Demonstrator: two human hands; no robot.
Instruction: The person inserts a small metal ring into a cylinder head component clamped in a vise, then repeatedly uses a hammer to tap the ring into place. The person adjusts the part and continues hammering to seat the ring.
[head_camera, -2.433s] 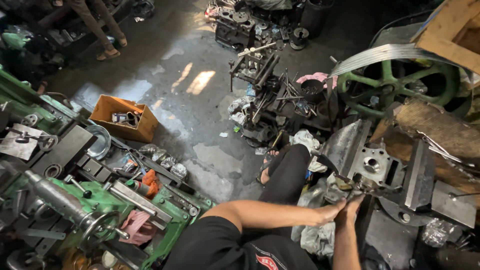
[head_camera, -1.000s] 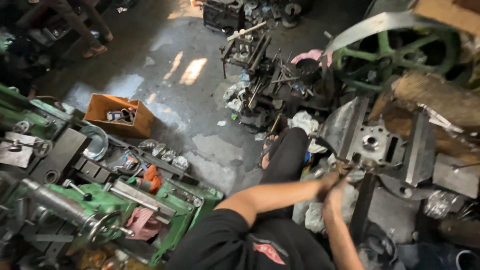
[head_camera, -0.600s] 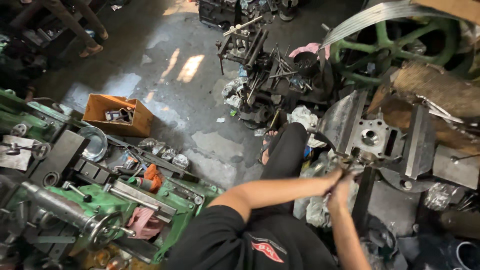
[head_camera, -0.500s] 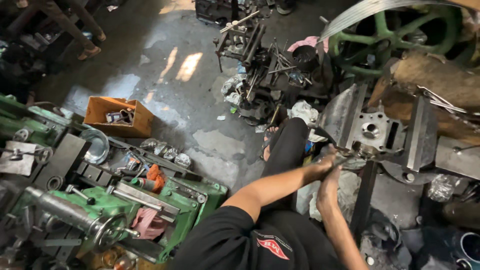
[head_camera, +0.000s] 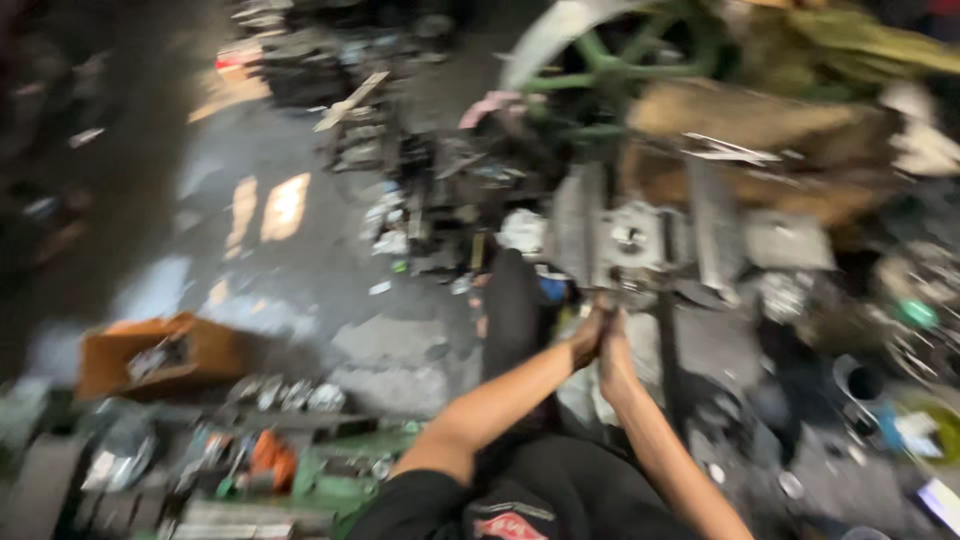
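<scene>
Both hands (head_camera: 603, 338) — seemingly touching — at metal block (head_camera: 628, 240)

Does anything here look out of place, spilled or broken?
The picture is motion-blurred, so damage cannot be judged. What stands out is clutter: metal parts lie scattered on the wet-looking floor, and an orange box sits open among them. Both hands, left hand and right hand, meet below the grey metal block.

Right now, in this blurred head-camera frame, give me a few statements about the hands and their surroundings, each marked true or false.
1. Both hands, left hand and right hand, meet just below the grey metal block. True.
2. The big spoked wheel is red. False: it is green.
3. An orange box sits on the floor at left. True.
4. The hands are spread far apart. False: they are pressed together.
</scene>
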